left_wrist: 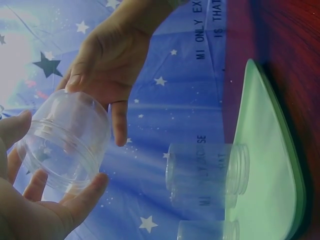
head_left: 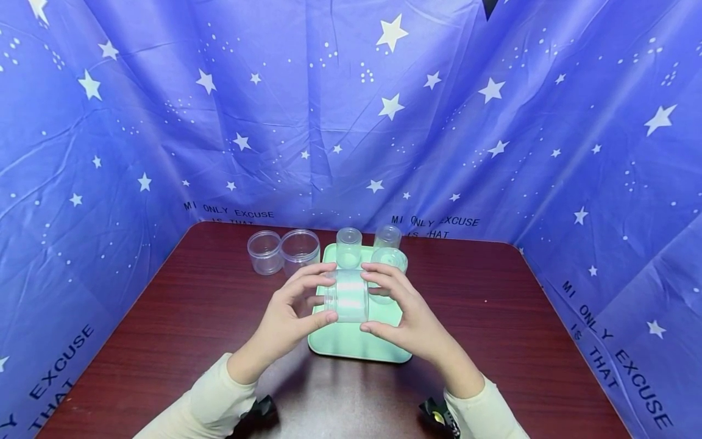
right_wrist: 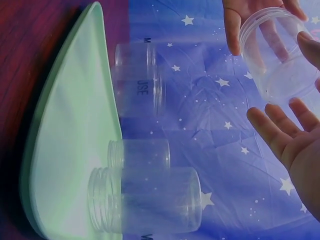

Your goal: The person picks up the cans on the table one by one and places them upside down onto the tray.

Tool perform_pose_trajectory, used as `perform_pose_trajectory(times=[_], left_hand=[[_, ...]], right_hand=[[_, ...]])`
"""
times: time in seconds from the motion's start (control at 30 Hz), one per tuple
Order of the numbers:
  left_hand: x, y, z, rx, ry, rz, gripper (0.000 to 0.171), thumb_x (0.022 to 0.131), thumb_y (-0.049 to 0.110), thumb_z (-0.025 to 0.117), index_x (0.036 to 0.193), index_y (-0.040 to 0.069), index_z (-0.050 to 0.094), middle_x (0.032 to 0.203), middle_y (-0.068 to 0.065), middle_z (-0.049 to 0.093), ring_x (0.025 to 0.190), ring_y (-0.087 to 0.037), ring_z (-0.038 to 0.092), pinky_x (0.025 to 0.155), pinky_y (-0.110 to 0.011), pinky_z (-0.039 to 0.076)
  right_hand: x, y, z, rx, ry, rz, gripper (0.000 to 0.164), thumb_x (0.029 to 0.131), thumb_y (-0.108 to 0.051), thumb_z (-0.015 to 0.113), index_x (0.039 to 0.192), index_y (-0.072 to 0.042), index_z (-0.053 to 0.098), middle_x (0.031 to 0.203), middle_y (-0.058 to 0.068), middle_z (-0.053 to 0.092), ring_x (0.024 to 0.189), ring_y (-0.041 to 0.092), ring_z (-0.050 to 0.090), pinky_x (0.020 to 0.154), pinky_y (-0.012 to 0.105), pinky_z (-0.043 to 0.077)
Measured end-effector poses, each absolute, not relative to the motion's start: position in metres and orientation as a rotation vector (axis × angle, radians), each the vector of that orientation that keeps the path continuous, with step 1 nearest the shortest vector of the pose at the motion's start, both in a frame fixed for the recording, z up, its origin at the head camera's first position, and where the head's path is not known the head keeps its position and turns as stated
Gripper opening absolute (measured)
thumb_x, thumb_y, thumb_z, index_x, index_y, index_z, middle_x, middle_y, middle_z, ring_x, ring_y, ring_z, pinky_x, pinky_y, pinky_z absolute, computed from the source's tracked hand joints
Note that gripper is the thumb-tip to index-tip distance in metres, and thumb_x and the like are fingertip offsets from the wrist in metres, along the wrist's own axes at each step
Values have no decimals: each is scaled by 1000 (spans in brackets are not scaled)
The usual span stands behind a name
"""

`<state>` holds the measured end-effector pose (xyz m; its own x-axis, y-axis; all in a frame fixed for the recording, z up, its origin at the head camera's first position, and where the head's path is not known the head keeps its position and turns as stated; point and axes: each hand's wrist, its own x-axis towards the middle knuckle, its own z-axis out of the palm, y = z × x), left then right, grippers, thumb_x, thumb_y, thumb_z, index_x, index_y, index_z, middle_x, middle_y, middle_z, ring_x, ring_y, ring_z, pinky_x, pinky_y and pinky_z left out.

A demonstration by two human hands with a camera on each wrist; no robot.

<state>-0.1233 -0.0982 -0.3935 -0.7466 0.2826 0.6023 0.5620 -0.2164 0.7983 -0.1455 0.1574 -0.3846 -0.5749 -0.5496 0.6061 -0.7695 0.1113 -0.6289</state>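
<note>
A clear plastic jar (head_left: 351,297) lies on its side in the air over the green tray (head_left: 359,341), its threaded mouth towards the left. My left hand (head_left: 287,308) grips it around the mouth end, thumb below and fingers above. At the base end, my right hand (head_left: 403,305) holds it between thumb and fingertips. Seen from the left wrist, the round open mouth of the jar (left_wrist: 65,145) faces the left palm. On the tray behind it stand a narrow jar (head_left: 348,244), another narrow jar (head_left: 388,236) and a wider jar (right_wrist: 155,200), mouths down.
Left of the tray, a short clear jar (head_left: 265,253) and a larger clear jar (head_left: 299,247) stand mouth up on the dark red table (head_left: 208,305). A blue star-printed curtain (head_left: 307,110) surrounds the table at the back and sides.
</note>
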Motion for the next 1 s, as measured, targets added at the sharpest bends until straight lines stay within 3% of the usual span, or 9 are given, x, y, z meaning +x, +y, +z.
perform_pose_trajectory(times=[0.13,0.37,1.0], left_hand=[[-123,-98,-394,-1013,-1827,-2074,48,82,-12,78,127,-3,62,149,-21,47,131,-26,54,95,-34,56],[-123,-96,-395,-1004,-1831,-2079,48,83,-13,77,127,-4,61,150,-18,46,133,-37,51,96,-36,57],[-121,-99,-390,-979,-1896,-2088,47,83,-8,80,126,-3,61,149,-16,48,132,-24,51,96,-41,56]], right_hand=[[-145,157,-386,1318,-2151,1529,80,78,2,87,147,-5,48,155,17,40,143,25,42,102,47,54],[-144,155,-388,1301,-2163,1540,78,80,2,85,147,-6,47,156,16,39,143,25,42,103,44,54],[-146,156,-388,1309,-2136,1551,78,76,3,88,144,-2,50,153,16,42,140,25,45,103,41,54]])
